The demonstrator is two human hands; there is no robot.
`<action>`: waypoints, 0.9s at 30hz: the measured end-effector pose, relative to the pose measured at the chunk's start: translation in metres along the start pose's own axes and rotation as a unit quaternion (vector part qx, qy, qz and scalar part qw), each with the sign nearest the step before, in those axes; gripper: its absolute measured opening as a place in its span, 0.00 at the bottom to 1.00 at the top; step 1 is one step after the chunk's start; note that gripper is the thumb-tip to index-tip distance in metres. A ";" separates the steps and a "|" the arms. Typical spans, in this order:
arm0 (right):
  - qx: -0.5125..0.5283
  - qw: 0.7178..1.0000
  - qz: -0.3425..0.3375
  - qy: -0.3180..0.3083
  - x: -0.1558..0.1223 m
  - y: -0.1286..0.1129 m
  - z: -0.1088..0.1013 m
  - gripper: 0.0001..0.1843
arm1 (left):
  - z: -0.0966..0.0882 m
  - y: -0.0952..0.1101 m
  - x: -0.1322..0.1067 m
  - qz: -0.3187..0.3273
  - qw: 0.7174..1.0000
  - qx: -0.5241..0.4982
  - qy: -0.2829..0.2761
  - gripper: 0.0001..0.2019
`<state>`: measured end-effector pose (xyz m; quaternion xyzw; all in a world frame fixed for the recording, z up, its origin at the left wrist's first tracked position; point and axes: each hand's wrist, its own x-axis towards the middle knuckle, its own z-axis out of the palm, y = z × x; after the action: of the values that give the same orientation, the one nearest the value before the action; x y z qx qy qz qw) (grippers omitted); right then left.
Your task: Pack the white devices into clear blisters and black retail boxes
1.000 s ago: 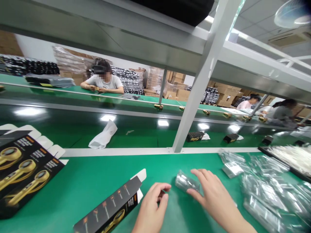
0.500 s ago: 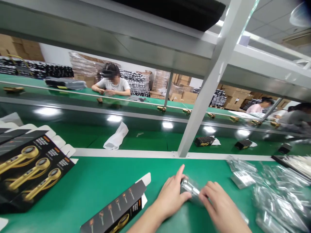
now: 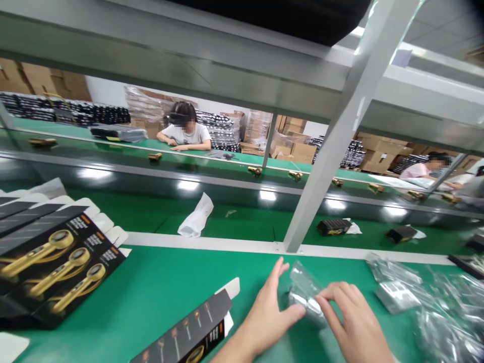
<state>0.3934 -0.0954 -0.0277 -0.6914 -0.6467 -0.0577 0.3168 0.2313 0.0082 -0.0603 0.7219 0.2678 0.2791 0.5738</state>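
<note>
Right now, both hands work close together on a clear plastic bag lying on the green tabletop. The left hand stands wide open, its fingers splayed and its thumb against the lower edge of the bag. The right hand curls in from the other side and has hold of the right end of the bag. Something silvery glints inside, but the plastic's shine hides what it is.

Just left of the bag, a single black carton printed with a gold device lies on its side, its white end flap standing open; whether anything is inside cannot be seen. Farther left of the bag sits a stack of flat, unfolded black cartons, many of them not yet made up. To the right of the bag lies a heap of filled plastic bags, with a good number waiting there.

Beyond the bag runs a white rail, and past it a darker belt carries a crumpled white bag and small black boxes. Farther beyond the bag, gold-coloured parts line the next belt, where a co-worker sits with both hands at the tabletop, in front of stacked cardboard boxes.
</note>
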 end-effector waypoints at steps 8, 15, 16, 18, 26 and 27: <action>0.077 0.997 0.001 -0.025 -0.007 -0.002 0.001 0.08 | -0.006 0.000 0.002 0.011 0.993 -0.116 0.015 0.26; 0.125 0.990 0.052 0.027 0.019 -0.011 -0.002 0.09 | 0.000 -0.001 -0.001 -0.001 0.982 -0.181 0.048 0.31; 0.137 0.987 0.070 0.036 0.022 -0.009 -0.001 0.10 | -0.002 0.000 -0.002 -0.004 0.983 -0.174 0.059 0.31; 0.160 0.975 0.138 0.063 0.027 -0.002 -0.001 0.12 | -0.005 0.002 -0.004 -0.016 0.990 -0.119 0.072 0.32; 0.409 0.867 0.264 0.112 0.016 0.030 0.019 0.20 | -0.014 -0.004 -0.022 0.065 0.975 0.203 -0.065 0.25; 0.418 0.863 0.264 0.107 0.014 0.029 0.022 0.19 | -0.018 0.002 -0.024 0.077 0.973 0.213 -0.047 0.28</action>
<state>0.4153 -0.0709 -0.0487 -0.6287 -0.3663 0.2300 0.6463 0.2016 0.0034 -0.0571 0.8581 0.2378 0.2249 0.3956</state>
